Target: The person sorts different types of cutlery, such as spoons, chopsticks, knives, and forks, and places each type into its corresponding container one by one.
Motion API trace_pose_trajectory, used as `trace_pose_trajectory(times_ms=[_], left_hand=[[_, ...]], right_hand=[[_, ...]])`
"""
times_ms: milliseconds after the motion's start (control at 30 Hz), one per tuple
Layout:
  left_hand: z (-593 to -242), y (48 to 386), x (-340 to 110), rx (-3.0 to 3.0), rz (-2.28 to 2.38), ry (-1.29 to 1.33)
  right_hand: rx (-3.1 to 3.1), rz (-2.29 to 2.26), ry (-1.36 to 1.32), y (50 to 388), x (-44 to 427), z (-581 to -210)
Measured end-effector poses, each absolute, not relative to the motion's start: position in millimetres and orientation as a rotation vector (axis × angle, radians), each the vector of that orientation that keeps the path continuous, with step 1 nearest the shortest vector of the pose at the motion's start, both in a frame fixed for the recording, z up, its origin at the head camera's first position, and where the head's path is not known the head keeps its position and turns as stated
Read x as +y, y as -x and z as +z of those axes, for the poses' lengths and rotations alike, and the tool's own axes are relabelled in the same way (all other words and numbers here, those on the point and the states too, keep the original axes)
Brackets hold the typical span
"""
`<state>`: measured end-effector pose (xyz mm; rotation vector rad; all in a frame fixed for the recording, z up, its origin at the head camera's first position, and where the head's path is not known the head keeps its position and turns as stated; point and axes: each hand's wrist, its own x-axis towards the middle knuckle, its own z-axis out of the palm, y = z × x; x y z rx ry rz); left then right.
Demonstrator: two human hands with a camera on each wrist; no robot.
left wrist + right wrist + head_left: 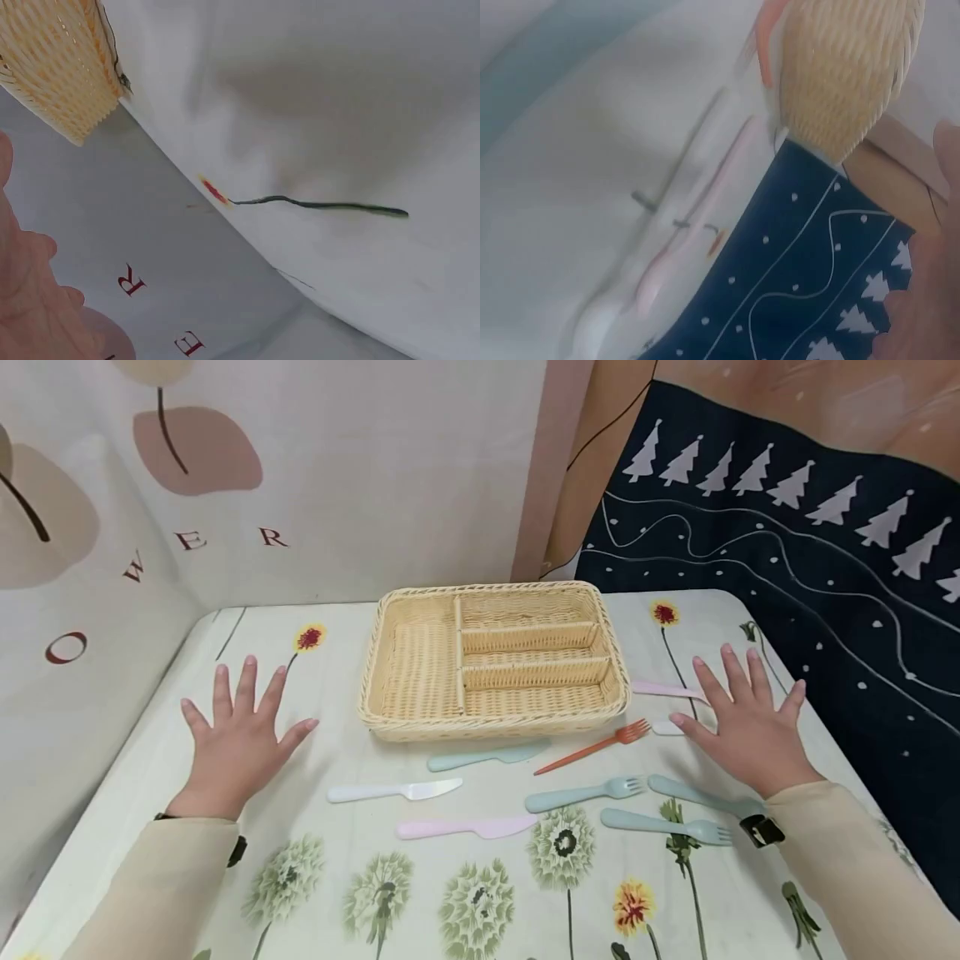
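Note:
My left hand is spread flat with fingers apart, left of the wicker basket, holding nothing. Over the table's right side my right hand has its fingers fanned out, also holding nothing. A pink spoon and a white spoon lie close by it, partly hidden by that hand in the head view. In front of the basket are a light blue knife, a white knife, a pink knife, an orange fork and two light blue forks. Another light blue utensil reaches the right wrist.
The basket has one large compartment on the left and three narrow ones on the right, with nothing in them. A flower-print cloth covers the table. Hanging fabric stands behind and left; a dark tree-print cloth borders the right.

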<state>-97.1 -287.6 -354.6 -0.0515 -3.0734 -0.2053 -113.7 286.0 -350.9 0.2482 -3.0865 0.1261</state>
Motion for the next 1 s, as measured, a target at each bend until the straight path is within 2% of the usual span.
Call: trace_pose_trajectory(times_ms=[567,1000], left_hand=[[-356.4,120.5,-253.3,-3.075,-0.305,0.169],[-358.7,141.1,-243.7,-3.147,-0.578,0.241]], right_hand=[[-3.136,0.173,-0.389,97.3,265.7,-364.1],[-3.173,0.231,-0.587,87.3,243.9,-373.1]])
